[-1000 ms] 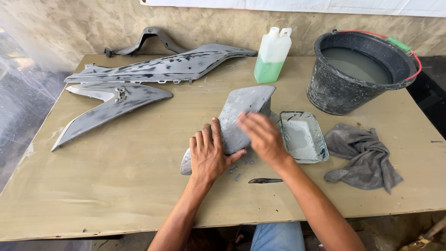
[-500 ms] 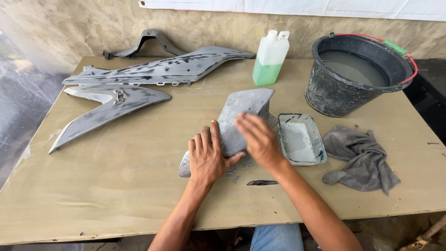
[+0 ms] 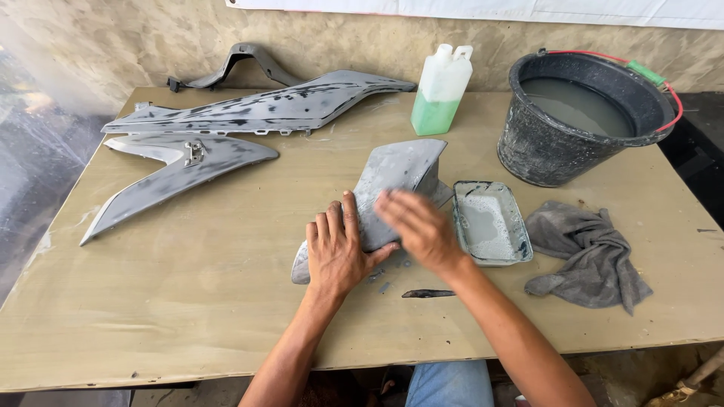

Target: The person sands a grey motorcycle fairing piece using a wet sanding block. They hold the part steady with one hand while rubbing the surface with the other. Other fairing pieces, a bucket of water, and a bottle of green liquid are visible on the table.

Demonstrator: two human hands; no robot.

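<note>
Grey panel [image 3: 396,177] half-hidden under flat, open left hand [image 3: 337,249] and blurred right hand [image 3: 417,227], grip unclear

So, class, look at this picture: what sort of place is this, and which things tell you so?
Probably a small repair or paint workshop. Grey sanded body panels lie on a worn wooden table, a bucket of murky water stands by a rag, and both hands press on a grey panel.

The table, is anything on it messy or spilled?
Nothing is spilled. The grey panels look patchy, with dark spots showing through. The rag lies crumpled by the tray of sudsy water, and the bucket is grimy.
</note>
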